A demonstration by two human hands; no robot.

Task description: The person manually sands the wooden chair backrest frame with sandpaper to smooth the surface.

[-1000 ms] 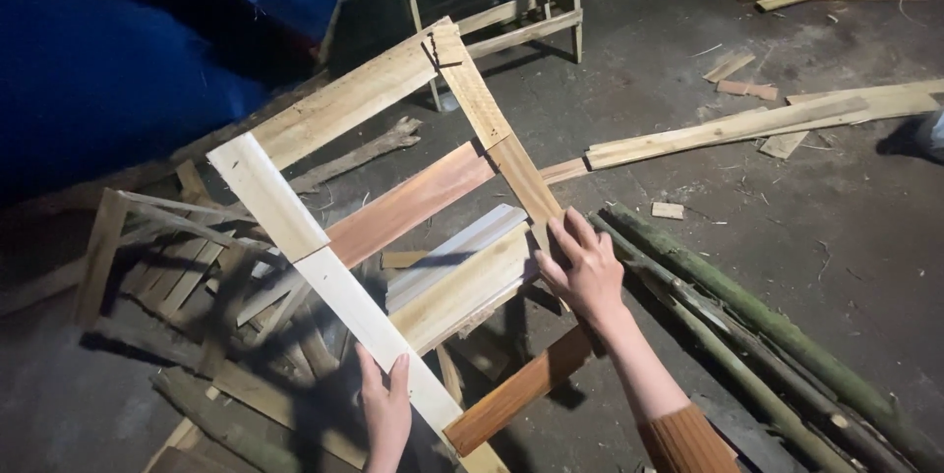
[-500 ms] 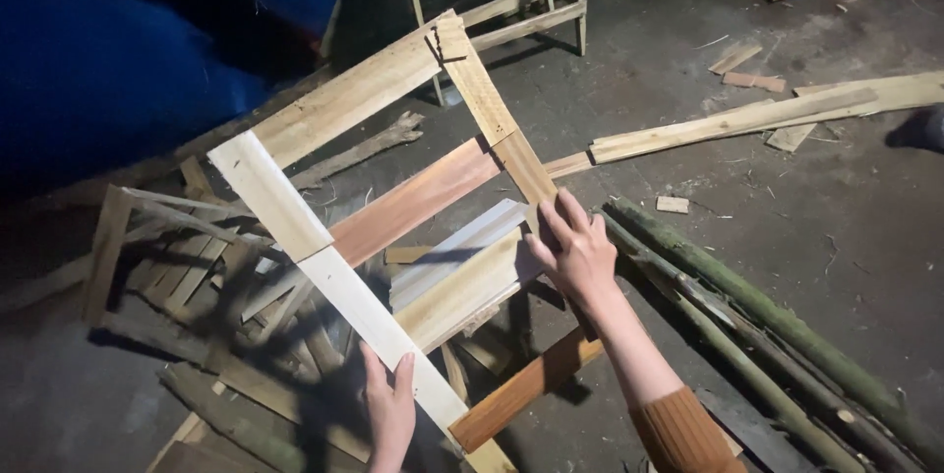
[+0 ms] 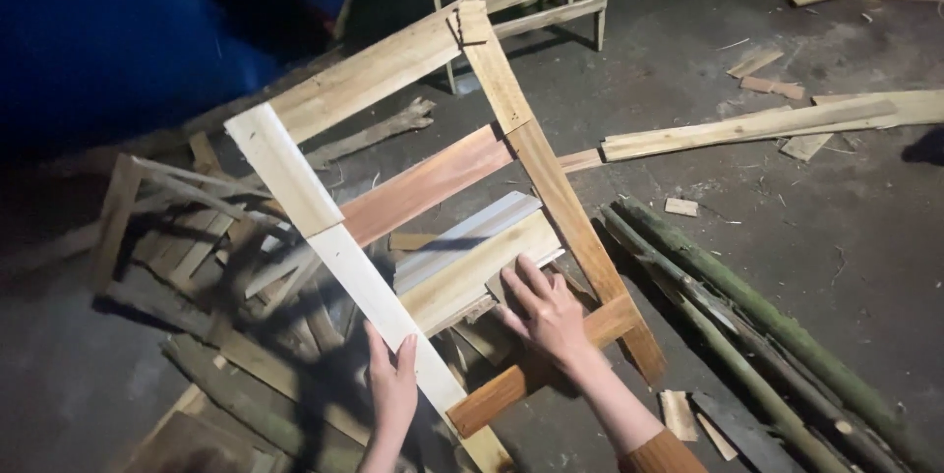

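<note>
At far left, against the wall: dark blue tarpaulin sheet (image 3: 118,40). Below it, on the grey concrete floor (image 3: 846,237): heap of loose weathered wooden slats (image 3: 197,247).

Left of centre: rectangular frame of rough timber, tilted up off the heap, top corner away from the camera. Pale, whitish left rail of the frame (image 3: 295,188) running down toward the camera. Left hand (image 3: 391,384) laid flat on the lower part of that rail, fingers straight and together, gripping nothing.

Centre: reddish cross slat (image 3: 428,183) spanning rail to rail; just beneath it, light yellow slat (image 3: 482,271) lying across the opening. Right hand (image 3: 546,311) open, fingers spread, pressing on the right end of the yellow slat, close beside the brown right rail (image 3: 560,198); nothing clasped.

Judged step: steadying the frame and seating the yellow slat. Fixing it calls for alignment with both rails and steady downward pressure; no fastener or tool visible.

Right: green bamboo poles (image 3: 747,306) lying beside the frame; farther off, long pale plank (image 3: 747,124).
</note>
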